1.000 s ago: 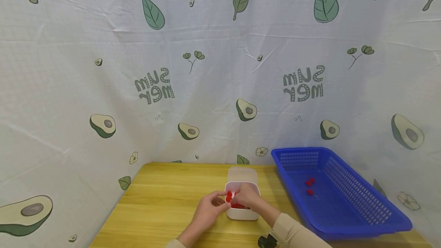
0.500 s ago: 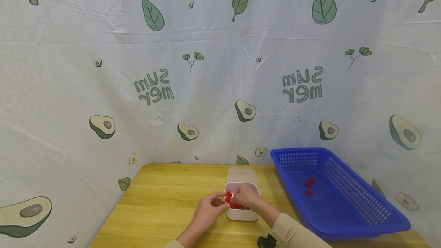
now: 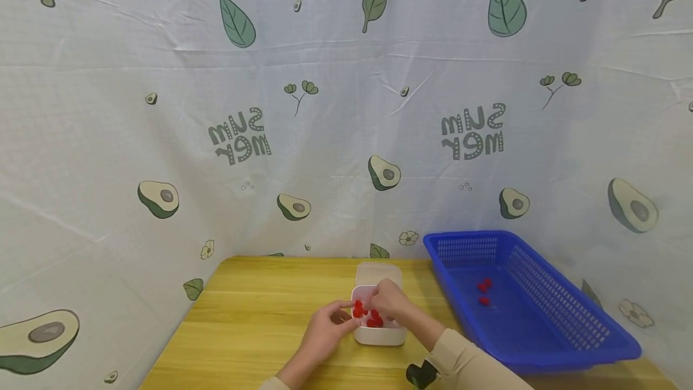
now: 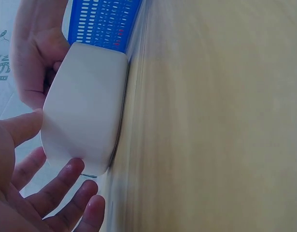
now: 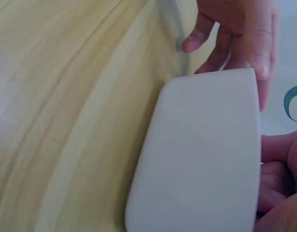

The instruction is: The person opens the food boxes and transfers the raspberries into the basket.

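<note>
A person in beige sleeves works with two bare hands at a yellow wood-grain table [image 3: 260, 312]. At the lower centre of the head view sits a small white box with rounded corners [image 3: 379, 337], its pale lid [image 3: 379, 274] tipped back at the far edge. Small red pieces [image 3: 375, 319] lie inside it, some bunched in its left corner, others near the front wall.

The left hand [image 3: 325, 328] is at the box's left side, thumb and fingertips touching the wall and rim; in the left wrist view I see its fingers spread apart. The right hand [image 3: 391, 301] reaches over the right rim, fingers bent down into the box; I cannot tell whether they pinch a piece.

At the lower right stands a blue plastic basket with slotted walls [image 3: 525, 333], three red bits [image 3: 484, 301] on its floor. A dark, rounded object [image 3: 421, 375], hard to make out, lies at the bottom edge beside the right sleeve. A white cloth printed with avocados and leaves [image 3: 325, 59] hangs behind everything.
</note>
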Motion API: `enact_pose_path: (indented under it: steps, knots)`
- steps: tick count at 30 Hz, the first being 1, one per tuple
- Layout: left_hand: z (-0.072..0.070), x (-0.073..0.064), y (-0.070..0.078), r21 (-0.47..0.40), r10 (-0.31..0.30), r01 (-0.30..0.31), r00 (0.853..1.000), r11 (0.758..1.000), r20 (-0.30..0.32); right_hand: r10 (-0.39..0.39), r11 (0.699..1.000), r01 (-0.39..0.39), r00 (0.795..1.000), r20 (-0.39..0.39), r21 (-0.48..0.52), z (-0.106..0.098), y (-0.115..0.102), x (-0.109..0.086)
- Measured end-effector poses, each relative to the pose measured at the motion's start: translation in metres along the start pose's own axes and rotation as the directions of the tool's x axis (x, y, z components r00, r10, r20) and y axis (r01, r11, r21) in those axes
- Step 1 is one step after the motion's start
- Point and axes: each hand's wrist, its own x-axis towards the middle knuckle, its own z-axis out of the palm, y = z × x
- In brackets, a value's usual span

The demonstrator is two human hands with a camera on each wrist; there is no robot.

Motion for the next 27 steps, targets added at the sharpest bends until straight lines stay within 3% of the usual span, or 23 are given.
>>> enact_pose_path:
  steps: [11,21,27]
  knots:
    - [-0.002,0.0,0.001,-0.002,-0.034,0.034,0.999,0.999,0.014,0.005,1.0,-0.005,1.0,-0.005,-0.002,-0.034,-0.007,0.001]
    - [-0.002,0.002,-0.001,0.013,-0.04,0.04,0.999,0.999,0.007,0.025,0.998,-0.023,0.999,-0.029,0.067,-0.078,-0.012,0.0]
    - [0.0,0.002,-0.002,0.017,-0.041,0.041,0.999,0.999,0.006,0.035,0.999,-0.032,0.997,-0.068,0.043,-0.106,-0.007,0.005]
